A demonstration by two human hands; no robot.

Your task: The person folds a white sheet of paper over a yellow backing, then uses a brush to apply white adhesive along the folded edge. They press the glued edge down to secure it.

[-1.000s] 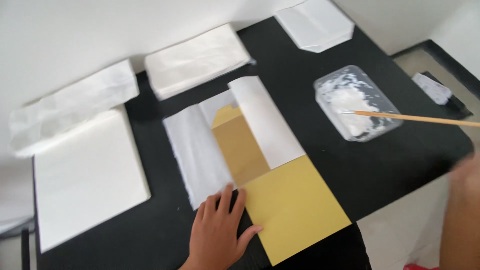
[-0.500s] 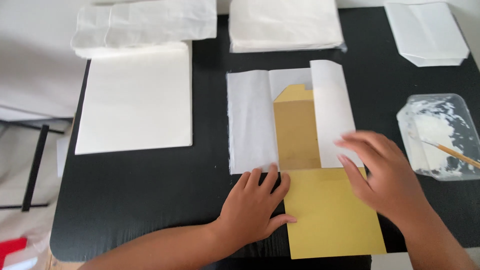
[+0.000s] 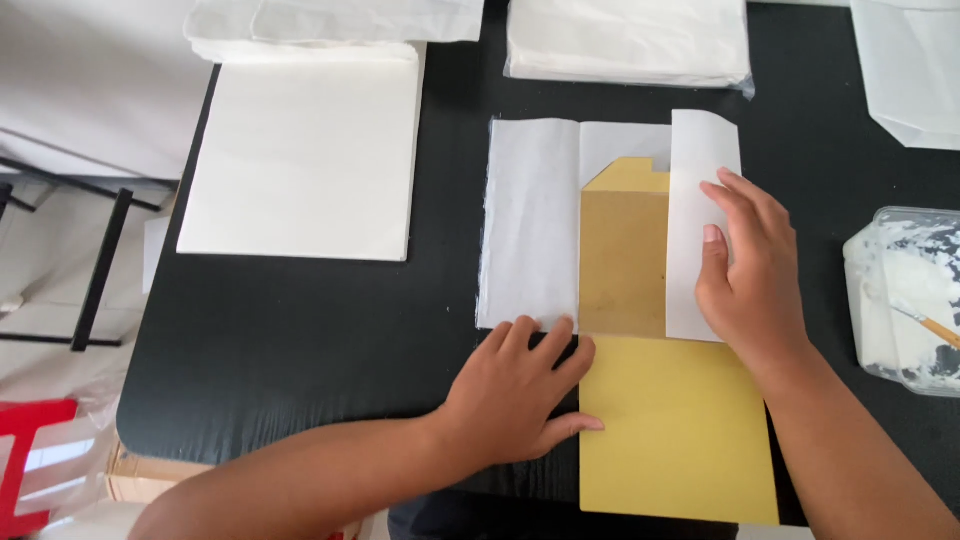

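Note:
A yellow card template (image 3: 672, 425) lies on the black table (image 3: 300, 340), its upper brown part over a white paper sheet (image 3: 528, 225). The sheet's right side is folded over the template as a flap (image 3: 692, 170). My right hand (image 3: 750, 265) lies flat on that flap, fingers spread, pressing it down. My left hand (image 3: 520, 385) rests flat at the sheet's lower edge, its fingertips touching the paper and the template's left edge. Neither hand grips anything.
A stack of white sheets (image 3: 300, 160) lies to the left. Bundles of white paper (image 3: 630, 40) sit along the far edge, another one (image 3: 905, 70) at the top right. A clear tub of white paste (image 3: 900, 290) with a brush handle (image 3: 930, 325) stands at the right.
My right hand came in from the right, put the stick into the tub, and moved up onto the folded flap. The left hand stayed at the sheet's lower edge.

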